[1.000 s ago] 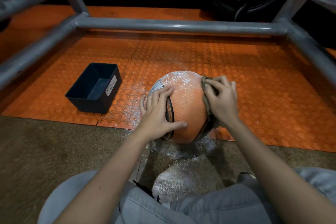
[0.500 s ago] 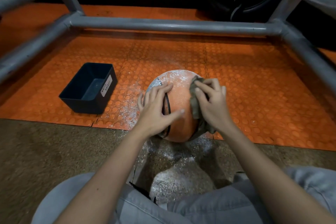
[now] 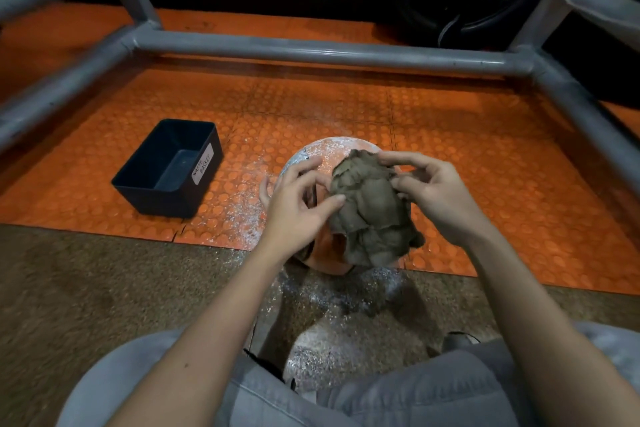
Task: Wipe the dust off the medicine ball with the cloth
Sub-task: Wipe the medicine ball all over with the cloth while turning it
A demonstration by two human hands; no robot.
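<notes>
One white-dusted medicine ball (image 3: 329, 152), crumpled cloth (image 3: 370, 211)

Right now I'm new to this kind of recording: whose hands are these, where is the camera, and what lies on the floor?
No machine here: a person wears one camera on the head, looking down at their own hands. The right hand pinches a crumpled brown cloth over an orange medicine ball, whose top is white with dust. The left hand has its thumb at the cloth's edge; whether it grips is unclear. The ball sits at the edge of an orange studded mat, beside a dark bin labelled waste basket, with a grey pipe frame around.
</notes>
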